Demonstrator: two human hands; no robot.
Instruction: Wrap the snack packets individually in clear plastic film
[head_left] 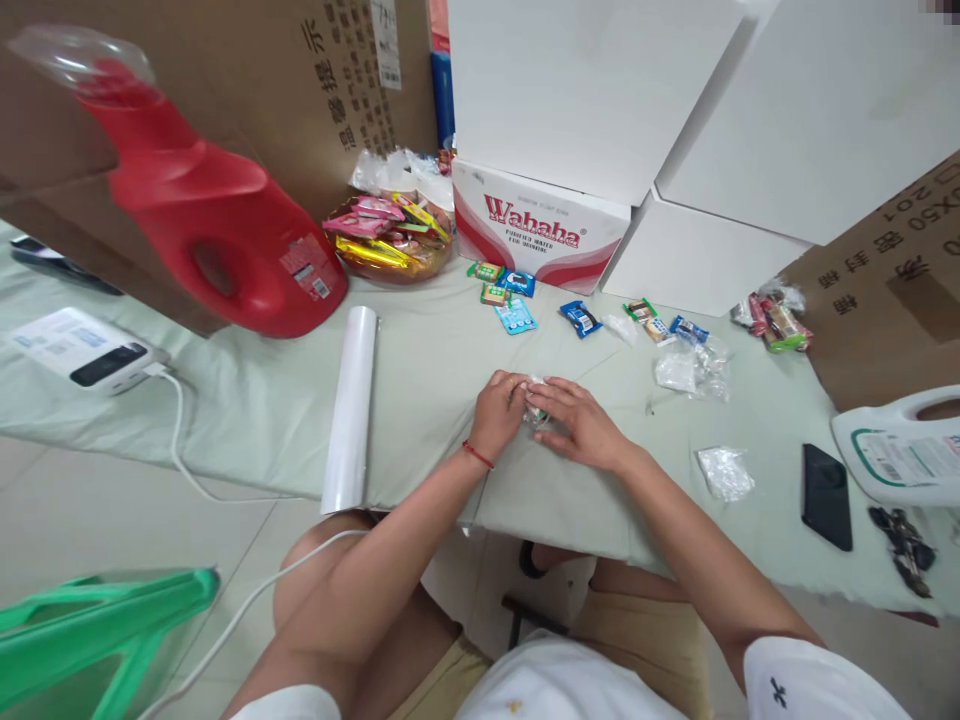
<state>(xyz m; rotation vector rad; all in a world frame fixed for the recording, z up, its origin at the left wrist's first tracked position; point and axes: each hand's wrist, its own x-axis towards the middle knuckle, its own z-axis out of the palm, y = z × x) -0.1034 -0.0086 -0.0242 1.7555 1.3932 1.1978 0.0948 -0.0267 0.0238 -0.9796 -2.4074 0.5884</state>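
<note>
Plastic-wrapped packet (538, 414) sits between our two hands in the head view, low over the pale green cloth (431, 400) and near the table's front edge. We pinch its wrapping with the bunched fingertips of our left hand (501, 408), a red string around that wrist. We lay the fingers of our right hand (577, 422) across it from the other side, thumb set apart from them; they hide much of the packet, so we cannot tell whether this hand grips it

To our left we see a white roll (350, 410) and a red bottle (225, 230). Beyond our hands, small snacks such as a blue packet (580, 319) lie before the Wahaha box (540, 225). To our right we have crumpled clear plastic (725, 473), then a black phone (826, 497) just beside a white jug (900, 450)
</note>
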